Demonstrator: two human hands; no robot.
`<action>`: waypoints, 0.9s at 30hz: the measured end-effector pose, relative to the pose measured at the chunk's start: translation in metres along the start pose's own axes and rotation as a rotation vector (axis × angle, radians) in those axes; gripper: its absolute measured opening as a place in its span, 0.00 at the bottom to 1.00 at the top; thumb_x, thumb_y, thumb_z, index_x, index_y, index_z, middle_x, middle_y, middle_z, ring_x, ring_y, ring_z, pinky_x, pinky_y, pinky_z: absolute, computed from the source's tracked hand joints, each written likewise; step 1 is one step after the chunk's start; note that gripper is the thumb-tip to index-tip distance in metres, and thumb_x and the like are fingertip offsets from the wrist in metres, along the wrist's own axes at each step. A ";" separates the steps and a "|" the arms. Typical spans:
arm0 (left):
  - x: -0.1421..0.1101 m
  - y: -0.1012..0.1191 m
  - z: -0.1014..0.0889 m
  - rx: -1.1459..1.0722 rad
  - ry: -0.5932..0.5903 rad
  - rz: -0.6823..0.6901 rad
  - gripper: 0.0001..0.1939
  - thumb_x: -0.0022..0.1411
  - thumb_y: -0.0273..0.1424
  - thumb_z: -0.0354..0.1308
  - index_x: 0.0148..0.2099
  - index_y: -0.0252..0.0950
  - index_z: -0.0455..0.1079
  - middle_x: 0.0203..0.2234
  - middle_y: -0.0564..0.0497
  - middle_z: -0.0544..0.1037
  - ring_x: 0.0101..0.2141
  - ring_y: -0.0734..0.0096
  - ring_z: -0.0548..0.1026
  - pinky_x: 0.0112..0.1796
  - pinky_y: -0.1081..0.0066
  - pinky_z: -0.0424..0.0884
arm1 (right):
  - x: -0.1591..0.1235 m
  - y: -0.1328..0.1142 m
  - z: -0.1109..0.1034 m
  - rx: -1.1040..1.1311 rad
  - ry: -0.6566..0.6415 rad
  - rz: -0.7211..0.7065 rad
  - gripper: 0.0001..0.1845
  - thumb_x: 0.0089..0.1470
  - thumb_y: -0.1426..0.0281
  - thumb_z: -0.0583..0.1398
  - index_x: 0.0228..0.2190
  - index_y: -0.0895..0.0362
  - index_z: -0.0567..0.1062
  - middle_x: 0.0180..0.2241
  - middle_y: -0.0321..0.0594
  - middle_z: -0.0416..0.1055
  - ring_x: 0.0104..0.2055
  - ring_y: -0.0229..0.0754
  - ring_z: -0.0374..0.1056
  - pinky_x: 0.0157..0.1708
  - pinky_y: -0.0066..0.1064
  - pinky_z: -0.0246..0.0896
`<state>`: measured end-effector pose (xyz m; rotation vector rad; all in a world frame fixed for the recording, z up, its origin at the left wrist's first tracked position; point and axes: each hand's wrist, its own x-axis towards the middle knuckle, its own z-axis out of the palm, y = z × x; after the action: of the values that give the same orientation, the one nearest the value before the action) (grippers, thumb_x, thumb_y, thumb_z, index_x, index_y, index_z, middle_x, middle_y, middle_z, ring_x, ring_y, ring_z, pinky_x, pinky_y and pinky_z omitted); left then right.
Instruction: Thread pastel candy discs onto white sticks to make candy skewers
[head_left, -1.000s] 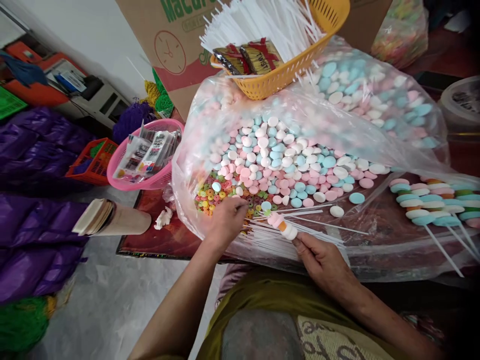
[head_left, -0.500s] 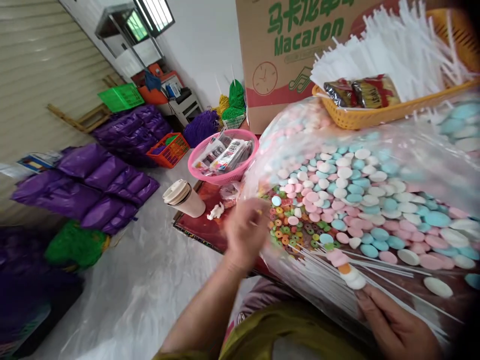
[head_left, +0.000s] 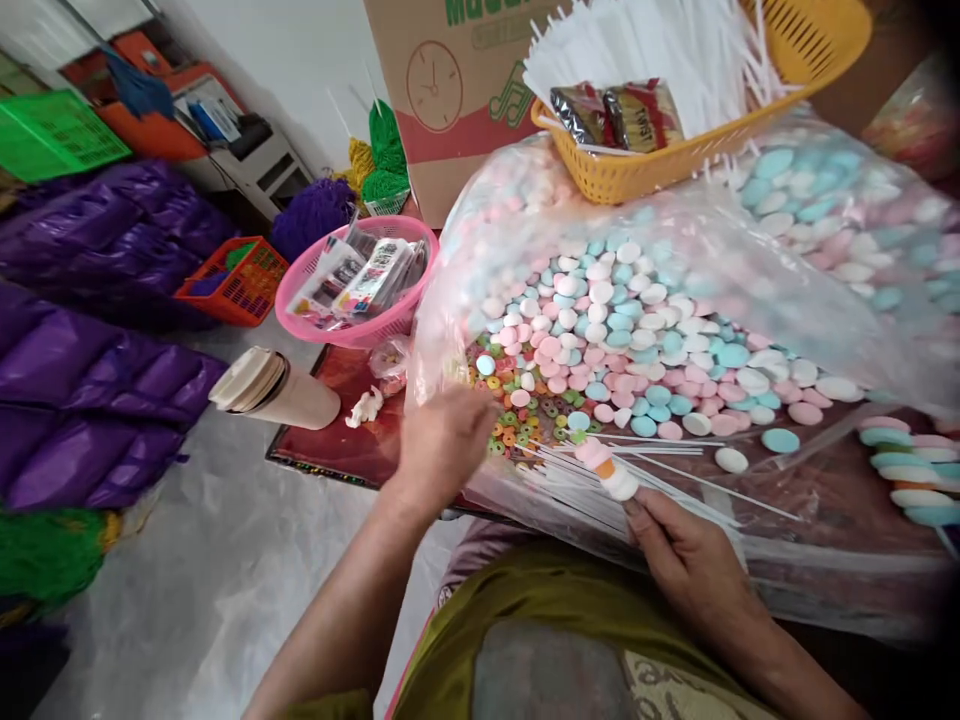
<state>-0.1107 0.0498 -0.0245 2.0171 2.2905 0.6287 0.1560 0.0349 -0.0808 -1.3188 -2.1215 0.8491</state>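
Observation:
My right hand [head_left: 686,560] is closed on a white stick threaded with a few candy discs [head_left: 609,468], pink, orange and white, held over loose white sticks [head_left: 660,470]. My left hand [head_left: 444,440] hovers at the edge of the small coloured ring candies [head_left: 517,420], fingers curled together in a pinch; what they hold is too small to see. Both hands work at the mouth of a big clear plastic bag [head_left: 675,240] full of pink, blue and white round candies [head_left: 622,320].
Finished candy sticks [head_left: 911,470] lie at the right. A yellow basket [head_left: 675,160] with white sticks and packets sits behind. A pink basket [head_left: 352,290], a lidded paper cup [head_left: 274,390], a cardboard box [head_left: 450,100], purple bags [head_left: 82,370] and an orange crate [head_left: 236,280] are to the left.
The camera swung left and back. My left hand lifted from the ring candies and returned to their edge. My right hand kept holding the candy stick.

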 end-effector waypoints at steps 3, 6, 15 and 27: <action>-0.006 0.017 0.021 0.187 -0.368 0.067 0.08 0.58 0.30 0.51 0.33 0.37 0.72 0.30 0.48 0.75 0.30 0.68 0.74 0.29 0.73 0.66 | 0.003 -0.002 0.000 -0.003 0.002 -0.046 0.15 0.57 0.65 0.49 0.20 0.55 0.62 0.15 0.30 0.57 0.17 0.32 0.55 0.19 0.23 0.52; -0.006 0.007 0.030 0.078 -0.355 0.008 0.08 0.57 0.28 0.52 0.31 0.35 0.72 0.32 0.47 0.74 0.32 0.67 0.74 0.31 0.71 0.67 | 0.000 -0.003 -0.001 0.012 0.006 -0.039 0.15 0.58 0.66 0.49 0.21 0.55 0.62 0.16 0.31 0.59 0.19 0.32 0.55 0.20 0.23 0.52; -0.017 0.032 0.041 -0.801 -0.163 -0.322 0.10 0.53 0.36 0.58 0.34 0.37 0.74 0.24 0.52 0.76 0.26 0.71 0.73 0.31 0.72 0.69 | -0.002 -0.004 0.001 -0.046 -0.067 -0.055 0.15 0.58 0.67 0.47 0.21 0.56 0.64 0.19 0.35 0.65 0.21 0.35 0.60 0.23 0.26 0.52; -0.025 0.065 0.049 -1.200 -0.211 -0.547 0.11 0.47 0.34 0.63 0.33 0.33 0.74 0.22 0.54 0.75 0.22 0.78 0.71 0.28 0.75 0.71 | 0.002 -0.002 -0.002 -0.125 -0.079 -0.009 0.17 0.59 0.67 0.45 0.23 0.56 0.66 0.19 0.37 0.66 0.22 0.37 0.61 0.24 0.27 0.51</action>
<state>-0.0317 0.0451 -0.0551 0.8111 1.5224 1.2147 0.1552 0.0362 -0.0781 -1.3577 -2.2723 0.7879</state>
